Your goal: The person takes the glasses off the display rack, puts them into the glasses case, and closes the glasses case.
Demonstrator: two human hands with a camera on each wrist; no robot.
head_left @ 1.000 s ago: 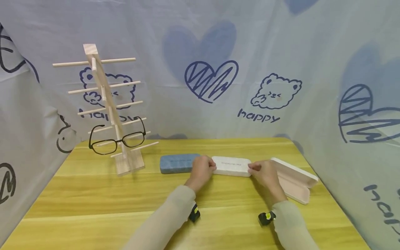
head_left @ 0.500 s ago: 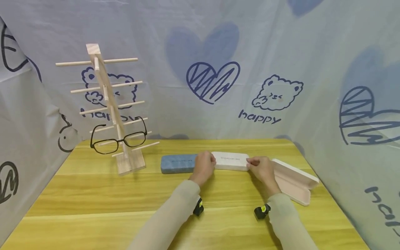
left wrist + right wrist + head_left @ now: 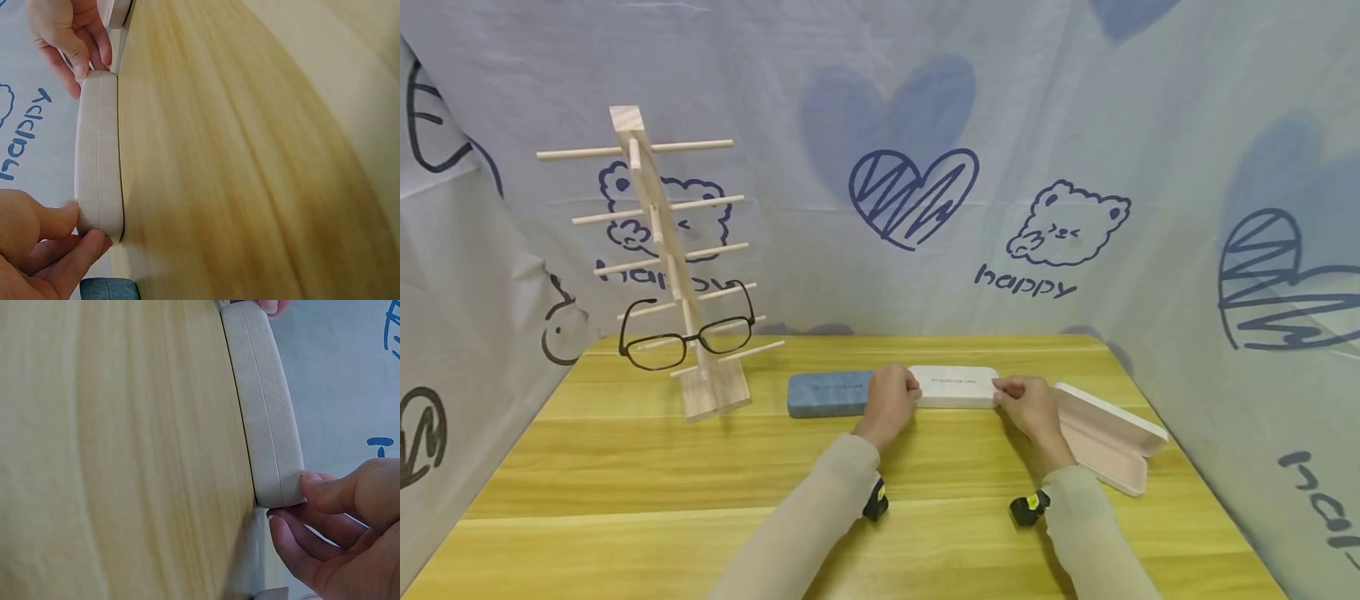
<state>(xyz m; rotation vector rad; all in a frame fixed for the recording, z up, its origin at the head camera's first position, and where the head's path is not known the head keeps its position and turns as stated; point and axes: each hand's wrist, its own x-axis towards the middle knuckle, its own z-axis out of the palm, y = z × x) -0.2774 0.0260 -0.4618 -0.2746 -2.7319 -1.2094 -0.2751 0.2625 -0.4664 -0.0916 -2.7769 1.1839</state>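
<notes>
The white case (image 3: pixel 957 388), its ends pinched by the half-closed left hand (image 3: pixel 889 403) and right hand (image 3: pixel 1030 407), has moved back level with the blue case (image 3: pixel 827 396) left of them; lining-up looks almost done. Three cases, counting the open case (image 3: pixel 1110 422) beside the right hand; farther left, one stand (image 3: pixel 672 237), one pair of glasses (image 3: pixel 692 338).

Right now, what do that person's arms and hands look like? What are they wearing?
The sleeves are long, plain and pale cream. The left hand and right hand are bare, with no gloves. At each wrist sits a small, black, boxy gadget with a yellow mark. No cables show.
</notes>
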